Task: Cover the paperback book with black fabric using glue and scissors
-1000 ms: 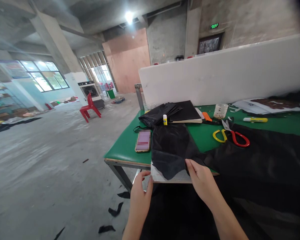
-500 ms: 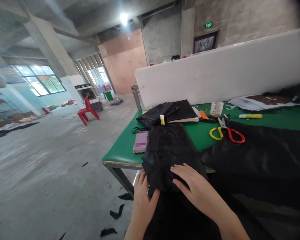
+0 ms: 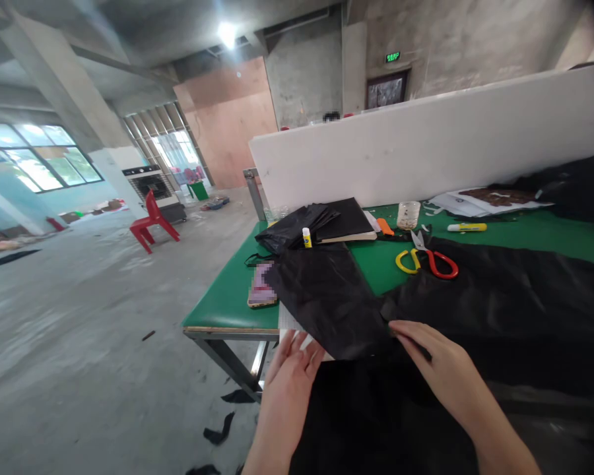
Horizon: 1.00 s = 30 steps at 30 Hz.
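A thin black sheet of cloth or plastic (image 3: 327,290) lies over the table's front corner, with a strip of white, paper-like sheet (image 3: 290,320) showing beneath its left edge. My right hand (image 3: 438,359) pinches the black sheet's right front edge between thumb and fingers. At its lower left edge is my left hand (image 3: 290,376), fingers apart and stretched out against the pale sheet; their contact underneath is partly hidden. Beyond them lie a pink-purple phone (image 3: 262,285), a glue stick (image 3: 307,237) and scissors (image 3: 426,257) with one yellow and one red handle.
A larger black sheet (image 3: 515,297) covers the right of the green table (image 3: 218,297). Behind are a black notebook (image 3: 346,221), a clear cup (image 3: 408,215), a yellow tube (image 3: 467,227) and a white board (image 3: 400,152). A red chair (image 3: 153,221) stands on the floor.
My right hand has gone from lying flat on the black sheet to pinching its right edge. The sheet has shifted and flattened, uncovering white at its left. The view has turned slightly right.
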### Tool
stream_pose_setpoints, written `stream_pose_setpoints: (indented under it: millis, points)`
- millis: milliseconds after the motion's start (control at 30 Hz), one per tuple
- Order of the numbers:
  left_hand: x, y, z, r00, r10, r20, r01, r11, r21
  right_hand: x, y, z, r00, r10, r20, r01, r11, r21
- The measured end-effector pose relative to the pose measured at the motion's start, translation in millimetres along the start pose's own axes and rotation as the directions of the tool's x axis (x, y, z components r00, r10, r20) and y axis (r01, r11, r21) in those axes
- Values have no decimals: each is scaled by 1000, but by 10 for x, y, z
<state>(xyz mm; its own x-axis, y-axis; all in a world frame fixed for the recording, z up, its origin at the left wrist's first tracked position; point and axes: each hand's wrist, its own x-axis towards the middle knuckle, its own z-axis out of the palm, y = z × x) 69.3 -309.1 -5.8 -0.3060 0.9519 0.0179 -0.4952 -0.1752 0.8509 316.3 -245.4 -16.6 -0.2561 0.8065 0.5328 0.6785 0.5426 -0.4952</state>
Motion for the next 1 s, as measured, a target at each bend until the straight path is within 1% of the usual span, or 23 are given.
stream_pose_setpoints:
  millis: [67,133,167,233,300,367,400,433,500,567,633,700,767,867,933,1000]
  points:
    - [36,-51,98,994,-91,68,95,994,-60,-12,-28,38,1000,3,19,-3,1000,13]
    - [58,-65,217,977,-173,125,182,982,-60,-16,-69,65,998,-4,55,3,1000,15]
    - [62,-60,283,970,-203,130,213,975,-67,-17,-85,74,997,-12,73,11,1000,14]
    - [63,-43,410,964,-245,107,257,960,-114,-20,-103,85,996,-20,87,20,1000,10]
    - [60,-37,507,967,-242,84,253,951,-176,-23,-107,94,997,-14,79,12,1000,17]
    - [62,-49,554,973,-218,76,229,953,-196,-21,-113,103,997,6,77,-9,999,39]
    - [67,-58,559,975,-208,82,219,961,-168,-16,-121,106,997,15,82,-19,998,56]
    - [73,-65,556,976,-197,88,206,973,-107,-8,-132,108,996,21,85,-27,997,74]
    - [89,-60,545,979,-164,122,153,983,97,13,-161,107,996,22,91,-32,994,106]
    - [102,-21,560,974,-120,193,58,953,298,32,-187,102,996,19,84,-30,992,122]
    - [107,44,618,953,-81,290,-49,909,415,41,-203,100,997,24,75,-33,993,117]
    - [102,112,709,919,-56,390,-144,873,465,38,-211,107,997,44,59,-50,994,98]
    - [87,158,802,875,-44,481,-226,843,488,32,-219,123,995,90,49,-93,993,75]
    - [54,157,885,811,-43,584,-329,791,516,27,-237,150,976,212,45,-214,976,34]
    - [34,112,890,791,-22,611,-402,734,547,29,-244,165,952,304,43,-305,952,32]
    - [23,47,862,793,35,608,-474,662,581,36,-240,176,925,377,38,-379,922,79]
